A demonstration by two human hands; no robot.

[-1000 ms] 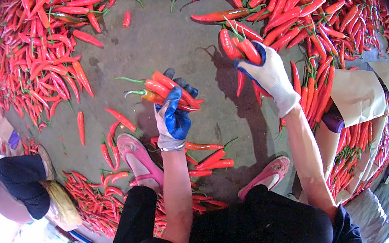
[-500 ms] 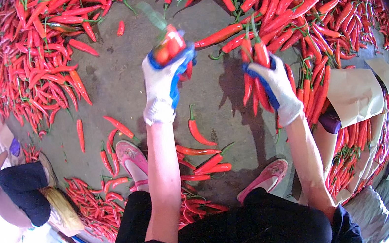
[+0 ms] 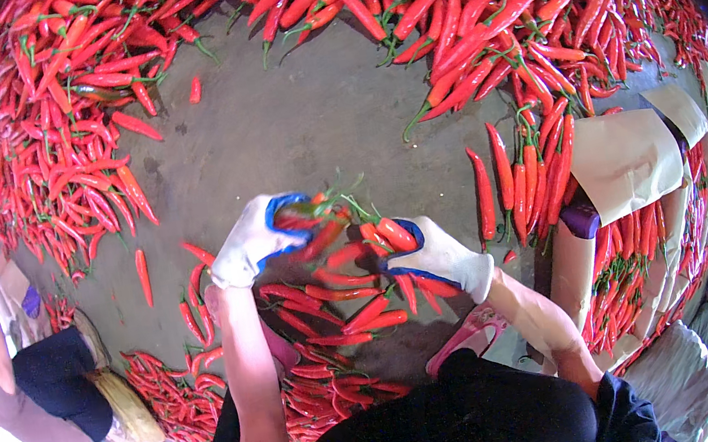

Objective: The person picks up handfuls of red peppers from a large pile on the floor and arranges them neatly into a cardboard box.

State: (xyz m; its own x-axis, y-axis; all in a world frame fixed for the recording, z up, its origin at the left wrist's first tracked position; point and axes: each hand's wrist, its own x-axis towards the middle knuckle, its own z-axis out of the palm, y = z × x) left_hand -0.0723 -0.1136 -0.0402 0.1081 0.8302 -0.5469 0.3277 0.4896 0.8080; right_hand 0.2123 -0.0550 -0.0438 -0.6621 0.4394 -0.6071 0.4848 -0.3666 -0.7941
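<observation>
Both of my hands wear white gloves with blue palms. My left hand (image 3: 250,239) is closed round several red chili peppers (image 3: 316,235), blurred by motion, their green stems pointing right. Close beside it, my right hand (image 3: 440,256) grips more red chilies (image 3: 394,233), with tips sticking out below the fingers and green stems above. The two bunches nearly meet over the grey floor (image 3: 269,133). Beneath them lie loose chilies (image 3: 367,311) near my feet. How many peppers each glove holds is partly hidden.
Large chili heaps spread at the far left (image 3: 60,126) and far right (image 3: 505,10). On the right stands a paper-lined box (image 3: 578,280) of chilies, beside a row of laid-out chilies (image 3: 535,173). A pink shoe (image 3: 470,338) is by my right leg. Another person (image 3: 43,391) sits at left.
Both hands have come down and closer together, nearer my body, each carrying its chilies. Beside the box, the row of chilies is now uncovered by my right hand.
</observation>
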